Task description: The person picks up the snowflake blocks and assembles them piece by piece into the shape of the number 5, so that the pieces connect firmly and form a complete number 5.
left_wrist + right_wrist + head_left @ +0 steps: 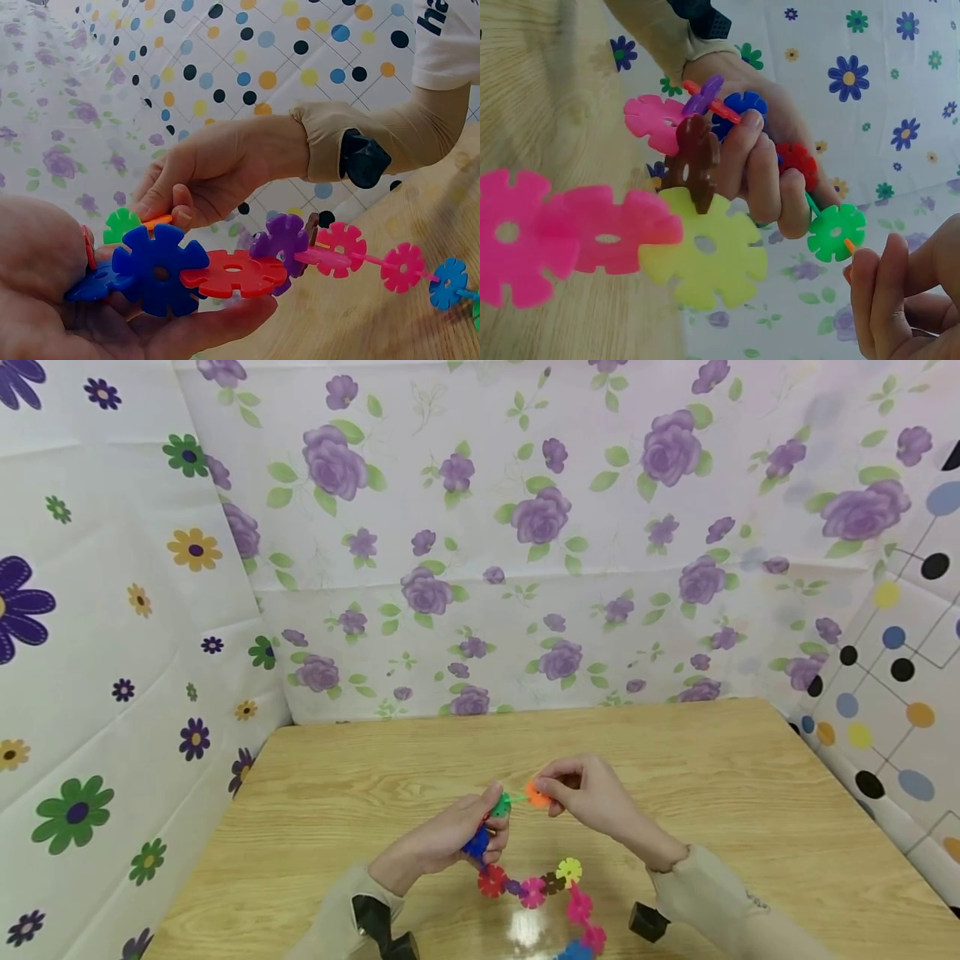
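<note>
My left hand [442, 835] grips one end of a chain of interlocking flower discs, its fingers curled round the blue disc [160, 270] and a red disc [797, 165]. A green disc [837, 232] stands out past the left fingertips. On the right, my right hand [592, 793] pinches an orange disc [537, 793] between thumb and fingers, its edge meeting the green one. Most of the orange disc is hidden by the fingers in the right wrist view. From the left hand, the chain hangs down through red, purple, pink, brown and yellow discs [569, 871].
The chain runs on through pink discs [580, 907] to a blue disc [575, 951] at the head view's lower edge. Below the hands is a wooden table [360, 768], with a flowered cloth [480, 635] behind it and patterned cloths at both sides.
</note>
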### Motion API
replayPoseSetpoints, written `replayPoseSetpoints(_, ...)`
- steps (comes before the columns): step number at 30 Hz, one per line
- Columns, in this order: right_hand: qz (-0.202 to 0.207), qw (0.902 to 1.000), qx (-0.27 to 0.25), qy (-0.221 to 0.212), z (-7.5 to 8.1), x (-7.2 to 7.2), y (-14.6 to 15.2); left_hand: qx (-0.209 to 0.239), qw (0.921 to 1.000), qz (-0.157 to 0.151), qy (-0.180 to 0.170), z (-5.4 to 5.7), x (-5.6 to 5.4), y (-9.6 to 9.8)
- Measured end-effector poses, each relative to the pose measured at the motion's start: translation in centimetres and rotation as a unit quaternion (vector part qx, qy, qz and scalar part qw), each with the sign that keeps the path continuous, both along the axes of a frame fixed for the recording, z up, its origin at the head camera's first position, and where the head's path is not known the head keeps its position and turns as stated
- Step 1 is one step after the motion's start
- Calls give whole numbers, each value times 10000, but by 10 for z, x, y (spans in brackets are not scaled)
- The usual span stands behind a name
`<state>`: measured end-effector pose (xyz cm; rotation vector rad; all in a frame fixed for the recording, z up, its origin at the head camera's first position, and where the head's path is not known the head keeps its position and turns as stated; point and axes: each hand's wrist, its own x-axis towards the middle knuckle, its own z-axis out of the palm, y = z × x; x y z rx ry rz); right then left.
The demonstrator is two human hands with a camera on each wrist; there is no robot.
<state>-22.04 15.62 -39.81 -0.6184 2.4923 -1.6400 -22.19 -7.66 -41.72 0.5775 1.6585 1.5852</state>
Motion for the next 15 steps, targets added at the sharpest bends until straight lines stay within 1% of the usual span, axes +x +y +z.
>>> replayPoseSetpoints(5,-167,9996,-62,214,-3,2,-1,-24,9999,-42,157,2,1,2)
replayPoseSetpoints(10,-377,9988,-178,260,-6,-1,-4,-13,9995,41,323,4,2,5)
replayPoseSetpoints(12,-329,9989,-280,159,-7,-3,-4,11,9993,35,372,5,1,5)
replayPoseSetpoints(15,-47,9987,-510,-75,-6,-5,-3,4,9993,52,358,7,-1,3)
